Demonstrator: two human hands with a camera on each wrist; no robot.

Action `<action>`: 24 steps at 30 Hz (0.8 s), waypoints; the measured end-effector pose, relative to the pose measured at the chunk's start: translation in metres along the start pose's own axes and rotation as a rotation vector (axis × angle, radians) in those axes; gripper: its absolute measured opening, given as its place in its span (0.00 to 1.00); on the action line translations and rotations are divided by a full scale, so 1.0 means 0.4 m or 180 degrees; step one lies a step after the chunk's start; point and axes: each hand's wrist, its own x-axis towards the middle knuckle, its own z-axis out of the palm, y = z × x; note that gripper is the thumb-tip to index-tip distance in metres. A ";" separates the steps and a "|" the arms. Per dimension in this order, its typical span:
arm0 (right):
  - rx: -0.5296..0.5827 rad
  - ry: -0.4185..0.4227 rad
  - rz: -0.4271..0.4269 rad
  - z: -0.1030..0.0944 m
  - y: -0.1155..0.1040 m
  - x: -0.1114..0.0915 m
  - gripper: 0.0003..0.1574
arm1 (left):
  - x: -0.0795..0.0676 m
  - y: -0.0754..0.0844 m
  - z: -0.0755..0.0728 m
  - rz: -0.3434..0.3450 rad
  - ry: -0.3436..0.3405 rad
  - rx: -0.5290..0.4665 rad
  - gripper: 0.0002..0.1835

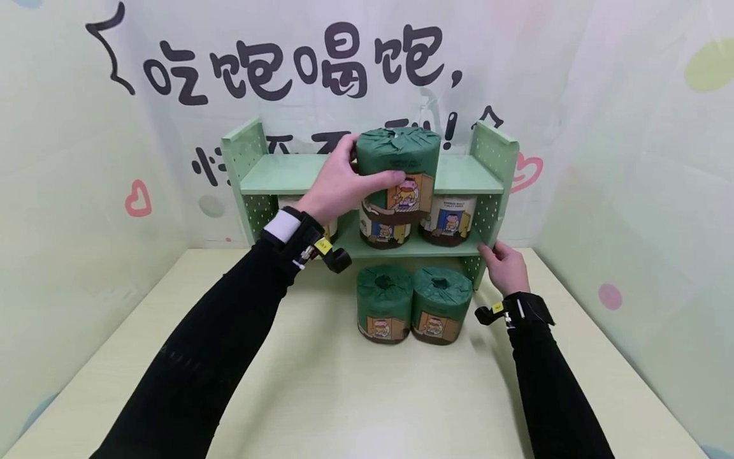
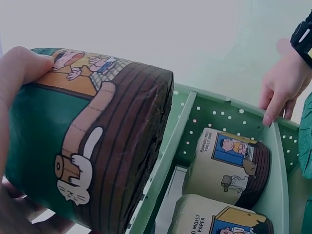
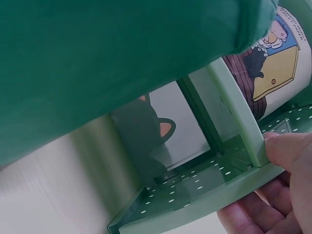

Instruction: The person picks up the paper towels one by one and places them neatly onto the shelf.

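A toilet paper roll (image 1: 423,150) in green wrapping with a brown base is gripped by my left hand (image 1: 344,182), thumb across its front. The roll is in front of and above the top board of a green shelf (image 1: 287,175); in the left wrist view, the roll (image 2: 58,122) shows a cat drawing. My right hand (image 1: 506,268) holds the shelf's right side panel low down, thumb on the shelf edge and fingers beneath in the right wrist view. White-wrapped rolls (image 1: 450,217) stand on the middle board, partly hidden by my left hand and the held roll.
Two green-wrapped rolls (image 1: 385,306) (image 1: 440,306) stand side by side on the pale table (image 1: 321,395), in front of the shelf. Behind the shelf hangs a printed cloth backdrop (image 1: 172,38), with further cloth at both sides.
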 end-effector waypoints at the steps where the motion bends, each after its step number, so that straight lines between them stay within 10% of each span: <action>1: 0.0000 0.0000 0.0012 0.000 0.001 -0.001 0.28 | 0.011 -0.010 0.002 0.0000 0.0020 -0.0004 0.44; 9: -0.0015 -0.0010 0.0048 0.002 0.005 -0.006 0.28 | 0.097 -0.087 0.019 -0.0009 0.0178 0.0068 0.46; 24: 0.0037 -0.0024 0.0061 -0.001 0.000 0.002 0.28 | 0.148 -0.097 0.051 -0.0275 0.0270 -0.0217 0.52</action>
